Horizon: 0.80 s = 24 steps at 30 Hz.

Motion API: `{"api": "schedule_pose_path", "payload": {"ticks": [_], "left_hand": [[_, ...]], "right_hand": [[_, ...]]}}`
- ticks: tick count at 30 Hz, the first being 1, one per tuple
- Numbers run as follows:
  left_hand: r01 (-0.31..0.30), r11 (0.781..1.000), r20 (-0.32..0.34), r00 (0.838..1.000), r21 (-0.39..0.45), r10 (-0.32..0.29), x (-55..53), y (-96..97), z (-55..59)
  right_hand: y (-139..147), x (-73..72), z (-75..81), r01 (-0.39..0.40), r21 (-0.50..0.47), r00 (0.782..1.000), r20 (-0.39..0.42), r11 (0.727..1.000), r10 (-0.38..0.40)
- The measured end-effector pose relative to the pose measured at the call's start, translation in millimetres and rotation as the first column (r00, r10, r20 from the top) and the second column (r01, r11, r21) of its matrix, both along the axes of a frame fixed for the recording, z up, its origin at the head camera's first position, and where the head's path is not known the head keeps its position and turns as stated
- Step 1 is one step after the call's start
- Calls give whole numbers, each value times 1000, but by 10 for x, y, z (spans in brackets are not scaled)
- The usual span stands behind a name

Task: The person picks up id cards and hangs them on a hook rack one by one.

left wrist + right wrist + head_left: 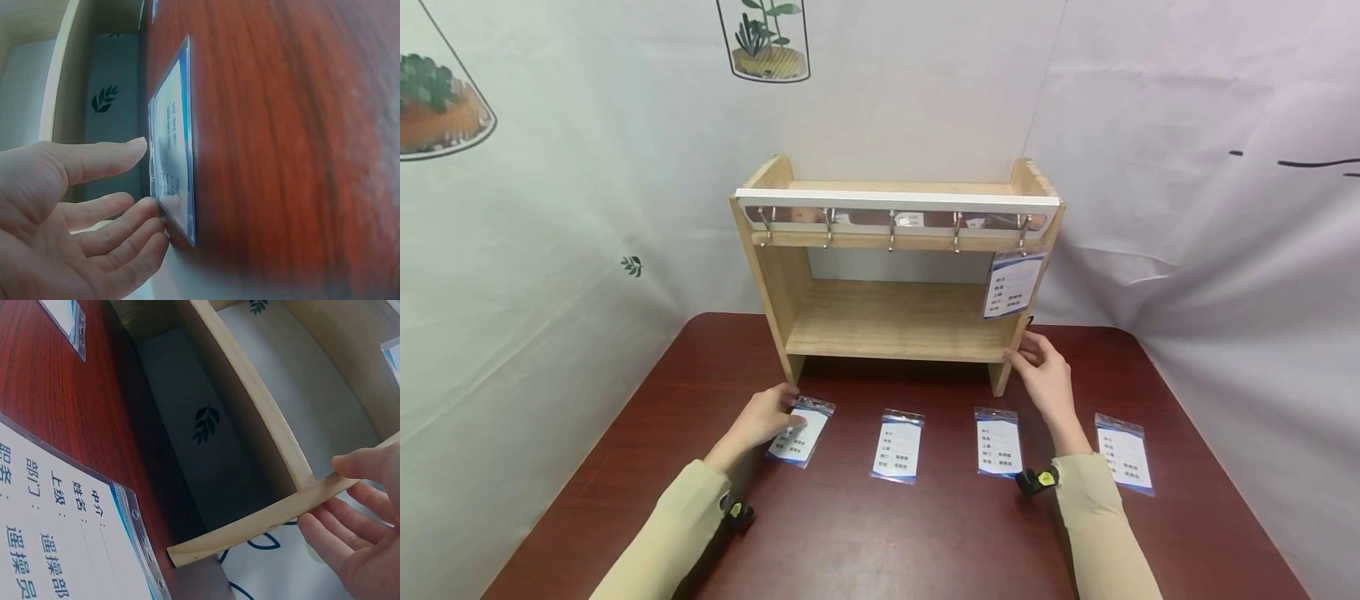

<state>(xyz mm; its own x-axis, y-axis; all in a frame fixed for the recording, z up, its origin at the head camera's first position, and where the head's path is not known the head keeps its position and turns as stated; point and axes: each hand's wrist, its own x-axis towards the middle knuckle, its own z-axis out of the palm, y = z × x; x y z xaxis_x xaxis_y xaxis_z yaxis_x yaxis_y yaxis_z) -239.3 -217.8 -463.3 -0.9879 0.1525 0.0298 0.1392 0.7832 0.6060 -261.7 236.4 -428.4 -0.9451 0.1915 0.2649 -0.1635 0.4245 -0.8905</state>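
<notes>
My left hand (763, 418) is at the leftmost clear-sleeved name badge (797, 442) on the table. In the left wrist view its thumb and fingers (128, 219) are spread apart near the slotted end of that badge, which lies flat. My right hand (1047, 375) holds the lower right side panel of a small wooden shelf (898, 321), thumb at the front edge and fingers on the outer face. From the rightmost hook of the shelf's white hook rail (895, 200) hangs another name badge (1015, 287), slightly tilted.
Three more name badges lie in a row in front of the shelf: one at the middle (898, 450), one right of it (998, 446), and one beyond my right wrist (1123, 454). The dark red table (865, 542) meets white printed cloth walls (587, 208).
</notes>
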Motion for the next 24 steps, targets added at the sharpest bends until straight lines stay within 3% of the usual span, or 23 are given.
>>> {"api": "schedule_pose_path", "payload": {"ticks": [14, 24], "left_hand": [[4, 999, 12, 1000, -52, -4, -29, 61, -50], [6, 1000, 38, 999, -25, -5, -68, 56, -45]], "right_hand": [[-8, 12, 3, -1, 2, 1000, -1, 1000, 1], [-7, 21, 16, 1, 2, 1000, 6, 1000, -1]]}}
